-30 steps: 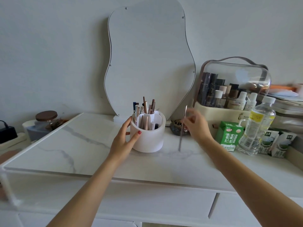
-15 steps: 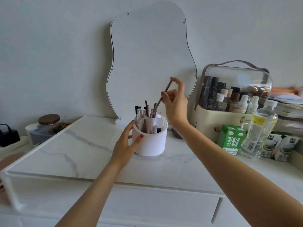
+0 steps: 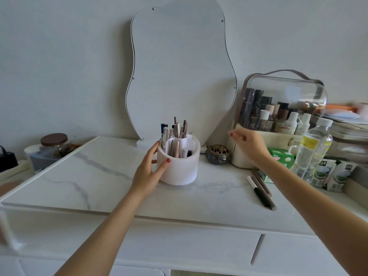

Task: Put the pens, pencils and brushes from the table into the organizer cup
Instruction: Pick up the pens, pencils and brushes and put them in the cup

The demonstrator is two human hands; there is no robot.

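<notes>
Fingers of the left hand (image 3: 148, 168) wrap the cup (image 3: 178, 164), steadying it; the right hand (image 3: 250, 145) hovers loose, empty. Two pens (image 3: 259, 191) lie under that forearm: light, stiff, likely to roll, best pinched mid-barrel.

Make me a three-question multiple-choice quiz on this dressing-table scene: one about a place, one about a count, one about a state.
1. Where do the loose pens lie?
A. right of the organizer cup
B. left of it
C. inside the drawer

2. How many loose pens show on the table?
A. none
B. two
C. six

3. What is the right hand doing?
A. gripping a bottle
B. pressing the mirror
C. hanging empty in the air

Answers: 1 A, they rest under the right forearm; 2 B, a black one and a brown one side by side; 3 C, its fingers hold nothing, while the left hand holds the cup.
</notes>
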